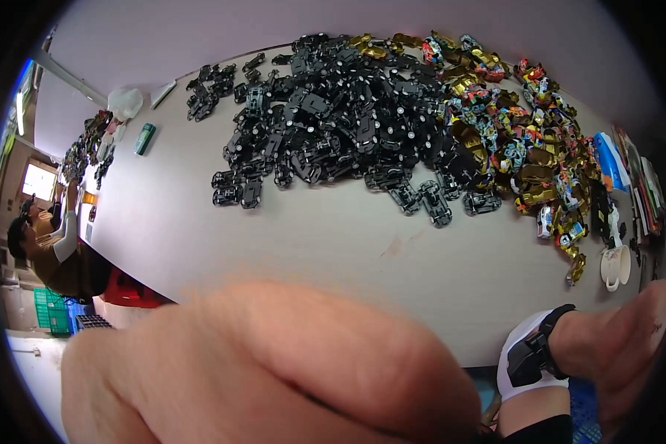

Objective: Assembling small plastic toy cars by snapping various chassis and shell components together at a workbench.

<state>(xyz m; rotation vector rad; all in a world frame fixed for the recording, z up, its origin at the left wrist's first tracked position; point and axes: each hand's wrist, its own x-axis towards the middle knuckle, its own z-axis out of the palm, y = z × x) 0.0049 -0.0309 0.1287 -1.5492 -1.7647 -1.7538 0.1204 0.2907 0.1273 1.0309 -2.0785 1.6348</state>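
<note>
My left hand fills the lower middle, very close and partly blurred. One thick finger or thumb lies across the front; the fingertips' grip does not show. At the lower right edge my right hand is raised, its fingers out of sight. A black strap with a black device sits over a white band at that wrist. Beyond both hands, a large heap of black toy car chassis covers the table's far middle. Gold and multicoloured toy car bodies are piled at its right. Neither hand visibly touches these parts.
The pale table stretches left, where a green box and a plastic bag lie. A white mug and upright folders stand at right. Two people sit at far left, near more toy parts and green crates.
</note>
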